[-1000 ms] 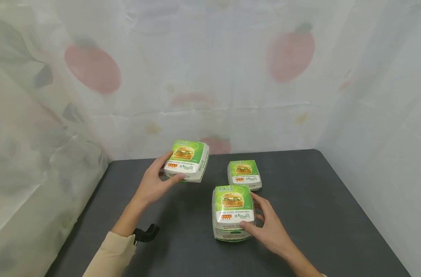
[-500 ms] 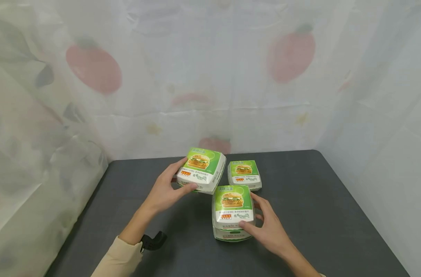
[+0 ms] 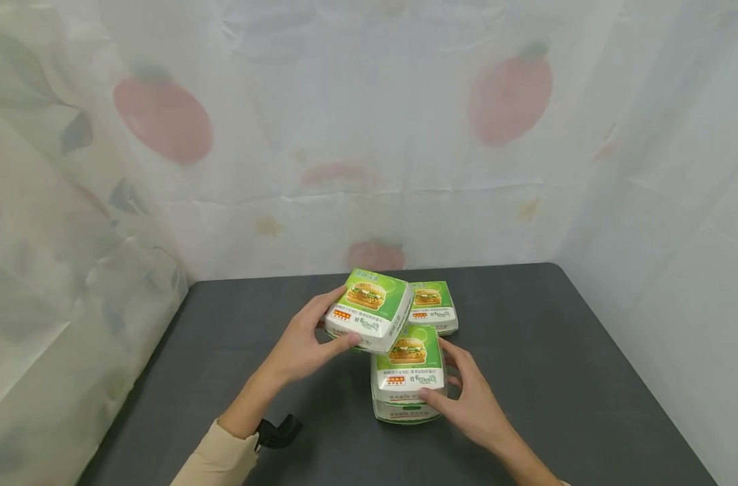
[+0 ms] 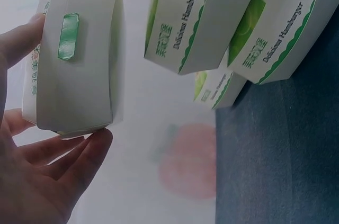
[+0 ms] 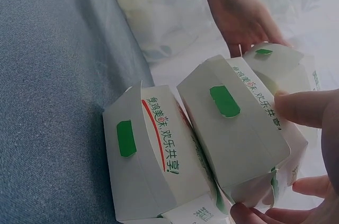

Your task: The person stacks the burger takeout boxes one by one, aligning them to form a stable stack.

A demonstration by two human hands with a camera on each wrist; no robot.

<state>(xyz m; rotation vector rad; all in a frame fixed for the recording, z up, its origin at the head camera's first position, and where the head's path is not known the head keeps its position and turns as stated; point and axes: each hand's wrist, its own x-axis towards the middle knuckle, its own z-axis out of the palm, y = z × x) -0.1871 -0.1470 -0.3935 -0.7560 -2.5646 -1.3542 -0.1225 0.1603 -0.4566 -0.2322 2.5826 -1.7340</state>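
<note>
My left hand (image 3: 299, 347) holds a green-and-white hamburger box (image 3: 369, 304) in the air, thumb on the near side and fingers on the far side. The box is tilted and overlaps the top left of a two-box stack in the head view. My right hand (image 3: 475, 401) grips the upper box (image 3: 408, 378) of that stack by its right side. It sits on the lower box (image 3: 405, 410), which stands on the table. The right wrist view shows the upper box (image 5: 233, 123) lying over the lower box (image 5: 140, 155), with green tabs on their fronts.
Another hamburger box (image 3: 432, 314) stands on the dark table (image 3: 545, 351) behind the stack, partly hidden by the box in my left hand. A pale curtain (image 3: 442, 135) with fruit prints hangs behind the table and along both sides.
My left hand has carried its box right and toward me, from left of the stack to its upper left edge. The right hand and the stack have stayed in place.
</note>
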